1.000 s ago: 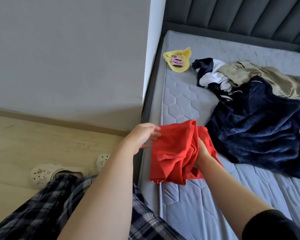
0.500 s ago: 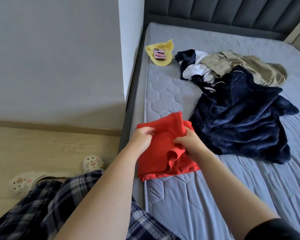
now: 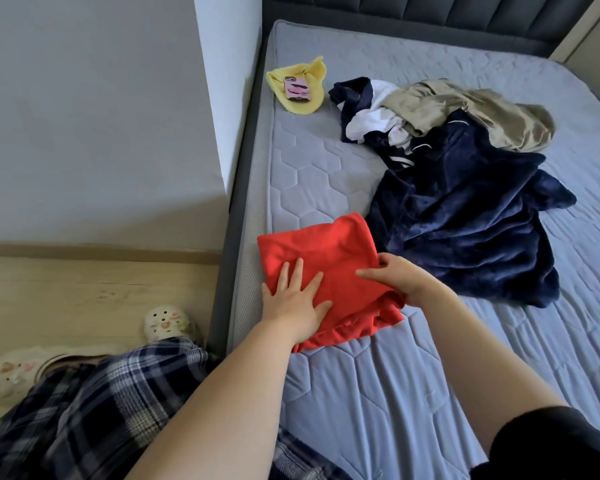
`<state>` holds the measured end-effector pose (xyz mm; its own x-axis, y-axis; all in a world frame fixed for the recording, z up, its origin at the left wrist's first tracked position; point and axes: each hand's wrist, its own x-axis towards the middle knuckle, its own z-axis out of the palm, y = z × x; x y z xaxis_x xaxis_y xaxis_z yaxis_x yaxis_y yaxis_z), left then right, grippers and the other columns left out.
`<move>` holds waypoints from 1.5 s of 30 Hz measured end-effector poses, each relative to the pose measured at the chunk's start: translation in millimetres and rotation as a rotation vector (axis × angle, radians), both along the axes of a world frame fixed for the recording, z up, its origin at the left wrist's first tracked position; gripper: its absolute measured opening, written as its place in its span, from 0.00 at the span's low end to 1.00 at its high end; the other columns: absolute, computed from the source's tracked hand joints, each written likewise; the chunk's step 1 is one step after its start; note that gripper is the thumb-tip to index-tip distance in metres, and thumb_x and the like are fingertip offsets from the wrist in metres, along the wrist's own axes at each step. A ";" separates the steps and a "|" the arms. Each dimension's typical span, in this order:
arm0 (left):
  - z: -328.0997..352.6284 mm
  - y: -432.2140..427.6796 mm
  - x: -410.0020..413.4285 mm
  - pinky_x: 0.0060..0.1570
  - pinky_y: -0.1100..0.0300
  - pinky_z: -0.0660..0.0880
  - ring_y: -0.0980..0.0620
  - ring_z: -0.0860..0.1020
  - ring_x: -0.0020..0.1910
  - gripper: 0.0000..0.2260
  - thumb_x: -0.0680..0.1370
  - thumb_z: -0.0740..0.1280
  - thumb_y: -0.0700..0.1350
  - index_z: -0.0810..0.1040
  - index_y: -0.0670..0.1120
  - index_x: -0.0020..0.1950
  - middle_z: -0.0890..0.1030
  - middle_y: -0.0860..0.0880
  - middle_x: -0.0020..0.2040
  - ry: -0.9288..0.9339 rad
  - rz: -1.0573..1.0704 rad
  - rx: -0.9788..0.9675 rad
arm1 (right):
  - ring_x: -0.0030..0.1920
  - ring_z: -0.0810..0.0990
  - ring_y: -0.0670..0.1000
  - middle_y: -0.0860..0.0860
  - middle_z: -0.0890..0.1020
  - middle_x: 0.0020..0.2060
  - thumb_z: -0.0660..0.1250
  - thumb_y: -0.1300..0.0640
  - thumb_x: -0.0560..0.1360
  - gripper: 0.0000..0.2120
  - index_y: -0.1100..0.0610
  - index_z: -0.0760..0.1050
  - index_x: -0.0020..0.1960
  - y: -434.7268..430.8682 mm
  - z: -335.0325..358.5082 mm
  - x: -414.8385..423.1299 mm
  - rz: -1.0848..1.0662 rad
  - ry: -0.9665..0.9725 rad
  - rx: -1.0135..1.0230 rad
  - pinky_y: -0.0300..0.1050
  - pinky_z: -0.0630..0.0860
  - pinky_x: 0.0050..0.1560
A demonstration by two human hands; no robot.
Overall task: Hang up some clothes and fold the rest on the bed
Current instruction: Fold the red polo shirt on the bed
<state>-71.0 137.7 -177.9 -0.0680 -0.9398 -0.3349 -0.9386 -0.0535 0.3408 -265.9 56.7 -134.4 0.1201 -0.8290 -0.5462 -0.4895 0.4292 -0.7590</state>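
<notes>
Pressing my left hand (image 3: 293, 299) flat, fingers spread, on the smooth red garment (image 3: 323, 240), I pinch its rumpled right edge with my right hand (image 3: 404, 280). It lies as a rough rectangle on the hexagon-quilted grey mattress (image 3: 312, 174); plush navy fleece (image 3: 465, 233) heaps just beyond my right hand.

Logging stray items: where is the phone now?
In the head view, the pink-cased phone lies on a yellow cloth by the far left corner of the mattress, left of the clothes pile.
</notes>
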 end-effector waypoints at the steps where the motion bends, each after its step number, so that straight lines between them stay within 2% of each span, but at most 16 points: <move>1: -0.2 -0.3 0.0 0.71 0.36 0.44 0.47 0.36 0.76 0.28 0.79 0.51 0.64 0.47 0.60 0.77 0.36 0.51 0.78 -0.001 -0.006 0.012 | 0.45 0.83 0.52 0.55 0.83 0.47 0.75 0.62 0.70 0.17 0.59 0.75 0.56 0.7 -3.0 -7.5 0.062 -0.025 0.042 0.43 0.80 0.47; 4: 2.4 0.9 0.3 0.71 0.38 0.47 0.49 0.40 0.77 0.27 0.79 0.54 0.62 0.53 0.59 0.77 0.41 0.52 0.79 0.070 0.021 0.010 | 0.40 0.79 0.52 0.56 0.81 0.40 0.72 0.68 0.70 0.13 0.61 0.78 0.54 3.0 -13.1 -22.0 0.118 0.238 -0.036 0.48 0.78 0.45; 6: 7.5 0.0 1.7 0.70 0.45 0.56 0.47 0.53 0.75 0.23 0.78 0.62 0.57 0.68 0.53 0.71 0.57 0.47 0.76 0.186 0.162 -0.154 | 0.37 0.75 0.52 0.55 0.78 0.36 0.71 0.66 0.71 0.08 0.61 0.80 0.50 6.3 -19.5 -21.9 0.033 0.343 -0.070 0.45 0.74 0.40; 8: 13.6 -2.6 5.7 0.60 0.52 0.66 0.44 0.69 0.64 0.16 0.75 0.68 0.50 0.76 0.46 0.60 0.70 0.44 0.63 0.287 0.451 -0.382 | 0.38 0.75 0.52 0.55 0.78 0.39 0.68 0.62 0.74 0.06 0.61 0.80 0.51 6.6 -22.9 -14.2 -0.033 0.408 -0.144 0.43 0.72 0.39; 11: 21.5 -4.7 15.4 0.49 0.54 0.69 0.42 0.74 0.55 0.17 0.73 0.70 0.51 0.73 0.42 0.55 0.73 0.42 0.56 0.448 0.871 -0.305 | 0.45 0.76 0.53 0.55 0.78 0.45 0.61 0.46 0.78 0.19 0.62 0.76 0.54 10.7 -23.0 4.6 -0.227 0.291 -0.141 0.46 0.71 0.49; 13: 21.6 -5.6 17.6 0.47 0.55 0.68 0.41 0.76 0.54 0.19 0.75 0.68 0.54 0.69 0.42 0.56 0.76 0.42 0.56 0.550 0.953 -0.159 | 0.51 0.78 0.54 0.55 0.79 0.50 0.62 0.39 0.76 0.25 0.61 0.75 0.58 18.5 -22.2 17.4 -0.304 0.108 -0.066 0.47 0.73 0.56; 19: 26.2 -5.0 18.5 0.54 0.50 0.70 0.39 0.75 0.60 0.22 0.80 0.59 0.54 0.65 0.43 0.69 0.76 0.41 0.63 0.501 0.972 -0.144 | 0.56 0.79 0.53 0.54 0.81 0.57 0.64 0.39 0.75 0.26 0.57 0.76 0.63 37.7 -21.5 42.5 -0.225 -0.135 -0.031 0.48 0.73 0.63; 21: 30.2 -4.4 22.5 0.53 0.49 0.70 0.37 0.75 0.59 0.20 0.80 0.58 0.51 0.65 0.43 0.69 0.76 0.40 0.62 0.441 1.041 -0.190 | 0.55 0.79 0.54 0.56 0.81 0.56 0.64 0.40 0.76 0.24 0.58 0.76 0.61 40.4 -17.6 42.6 -0.173 -0.002 -0.097 0.45 0.72 0.58; 25: 25.1 -1.5 26.6 0.57 0.48 0.68 0.41 0.70 0.63 0.21 0.79 0.60 0.47 0.64 0.45 0.72 0.71 0.41 0.66 0.091 0.772 -0.366 | 0.62 0.73 0.62 0.60 0.75 0.61 0.60 0.51 0.78 0.21 0.62 0.64 0.65 50.7 -11.7 40.7 0.181 0.737 -0.249 0.53 0.70 0.57; 27: 16.1 -1.9 24.3 0.65 0.48 0.63 0.43 0.62 0.70 0.24 0.80 0.59 0.48 0.60 0.47 0.75 0.63 0.44 0.73 -0.013 0.541 -0.400 | 0.61 0.71 0.61 0.58 0.72 0.61 0.59 0.58 0.76 0.20 0.61 0.63 0.67 50.1 -2.1 48.6 0.240 0.931 -0.530 0.54 0.69 0.57; 31: -5.3 -4.5 14.6 0.73 0.45 0.46 0.47 0.44 0.77 0.29 0.81 0.54 0.52 0.46 0.49 0.79 0.45 0.49 0.79 -0.048 0.292 -0.385 | 0.65 0.70 0.63 0.61 0.74 0.64 0.57 0.65 0.71 0.24 0.64 0.69 0.67 32.6 13.3 83.8 0.185 0.600 -1.159 0.59 0.67 0.64; 33: -15.4 -5.3 13.0 0.73 0.45 0.42 0.47 0.41 0.77 0.32 0.80 0.53 0.55 0.41 0.48 0.78 0.43 0.47 0.79 -0.093 0.214 -0.366 | 0.72 0.63 0.60 0.58 0.68 0.71 0.56 0.59 0.76 0.24 0.59 0.66 0.71 23.3 2.1 91.8 0.412 0.662 -1.114 0.61 0.59 0.70; 35: -24.8 -4.4 15.3 0.73 0.45 0.41 0.47 0.41 0.77 0.35 0.79 0.54 0.57 0.39 0.46 0.78 0.42 0.46 0.79 -0.096 0.210 -0.323 | 0.77 0.53 0.54 0.52 0.58 0.76 0.52 0.50 0.80 0.25 0.53 0.57 0.76 22.2 -26.6 84.5 0.585 0.792 -0.829 0.60 0.49 0.73; 39: -39.0 1.5 18.2 0.73 0.44 0.42 0.47 0.38 0.77 0.37 0.78 0.55 0.60 0.39 0.47 0.78 0.40 0.46 0.78 -0.139 0.184 -0.264 | 0.77 0.43 0.47 0.50 0.46 0.78 0.47 0.41 0.80 0.31 0.54 0.44 0.78 24.3 -64.1 61.3 0.422 0.873 -0.456 0.59 0.41 0.74; 41: -40.2 -0.4 18.8 0.73 0.43 0.42 0.46 0.37 0.76 0.36 0.78 0.55 0.60 0.40 0.48 0.78 0.39 0.46 0.78 -0.136 0.161 -0.228 | 0.77 0.43 0.49 0.52 0.47 0.78 0.46 0.43 0.80 0.31 0.57 0.46 0.78 20.0 -59.9 71.0 0.389 0.881 -0.478 0.62 0.40 0.73; 45: -40.4 -1.7 21.7 0.72 0.41 0.42 0.45 0.35 0.76 0.34 0.79 0.53 0.59 0.40 0.51 0.78 0.37 0.47 0.78 -0.112 0.119 -0.171 | 0.77 0.52 0.55 0.56 0.57 0.76 0.50 0.51 0.77 0.27 0.57 0.59 0.75 29.0 -46.2 79.0 0.376 0.729 -0.892 0.63 0.47 0.72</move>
